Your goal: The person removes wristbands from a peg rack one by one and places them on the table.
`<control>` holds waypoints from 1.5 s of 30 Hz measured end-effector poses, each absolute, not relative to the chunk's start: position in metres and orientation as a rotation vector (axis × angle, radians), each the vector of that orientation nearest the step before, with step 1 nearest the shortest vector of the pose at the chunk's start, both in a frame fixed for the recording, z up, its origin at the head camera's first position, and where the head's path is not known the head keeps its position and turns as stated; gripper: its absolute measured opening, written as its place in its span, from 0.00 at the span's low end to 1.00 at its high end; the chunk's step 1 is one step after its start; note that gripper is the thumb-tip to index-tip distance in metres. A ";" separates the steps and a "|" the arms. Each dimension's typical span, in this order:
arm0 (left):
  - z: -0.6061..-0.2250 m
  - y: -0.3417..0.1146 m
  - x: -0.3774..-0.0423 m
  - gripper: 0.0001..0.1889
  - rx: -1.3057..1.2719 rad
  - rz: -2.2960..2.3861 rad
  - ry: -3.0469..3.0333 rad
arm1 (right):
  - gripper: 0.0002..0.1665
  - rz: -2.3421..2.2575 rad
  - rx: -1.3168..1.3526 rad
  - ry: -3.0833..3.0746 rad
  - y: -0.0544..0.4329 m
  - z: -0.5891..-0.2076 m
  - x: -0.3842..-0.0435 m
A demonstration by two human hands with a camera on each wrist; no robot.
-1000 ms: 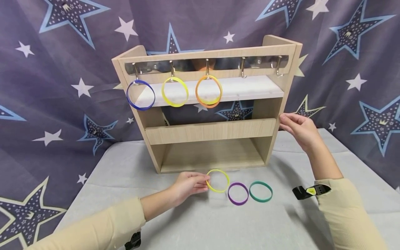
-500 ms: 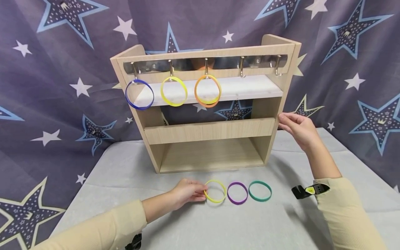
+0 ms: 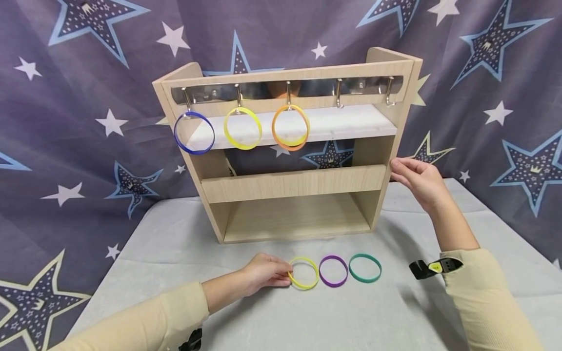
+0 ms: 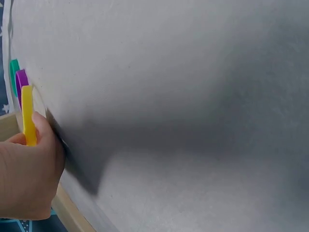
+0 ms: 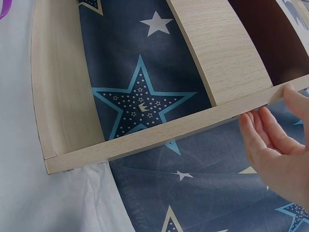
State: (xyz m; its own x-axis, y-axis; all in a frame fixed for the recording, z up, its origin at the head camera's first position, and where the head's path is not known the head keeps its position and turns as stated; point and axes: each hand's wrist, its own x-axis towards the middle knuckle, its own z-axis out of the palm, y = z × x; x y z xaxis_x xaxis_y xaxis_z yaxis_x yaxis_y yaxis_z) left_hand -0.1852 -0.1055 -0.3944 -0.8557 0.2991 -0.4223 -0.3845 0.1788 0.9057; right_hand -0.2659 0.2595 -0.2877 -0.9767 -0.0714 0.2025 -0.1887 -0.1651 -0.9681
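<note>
Blue band [image 3: 197, 152] hangs on the far-left hook, upper left of the head view; hung yellow band [image 3: 226, 129] next, then orange band [image 3: 274, 127] at upper centre, apparently with more yellow behind it. Left hand [image 3: 268, 272], lower centre, pinches the near yellow band [image 3: 317, 274] by its left edge, thumb and fingers together on it; whether the band touches the grey cloth [image 3: 307, 319], can't tell. Purple band [image 3: 334, 284] lies just right of it, then green band [image 3: 365, 280]. Right hand [image 3: 419, 183], right of centre, pinches the right side edge of the wooden rack [image 3: 294, 184], thumb and fingers on opposite faces. Risks: the edge-only pinch could let the near yellow band slip or twist; sliding it right could knock the purple band; a tug from the right hand could shift the rack and swing the hung bands, maybe off their hooks.
</note>
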 end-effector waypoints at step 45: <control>-0.355 -0.119 -0.203 0.16 0.061 1.562 2.137 | 0.06 2.331 0.306 -1.971 0.260 -0.288 -0.267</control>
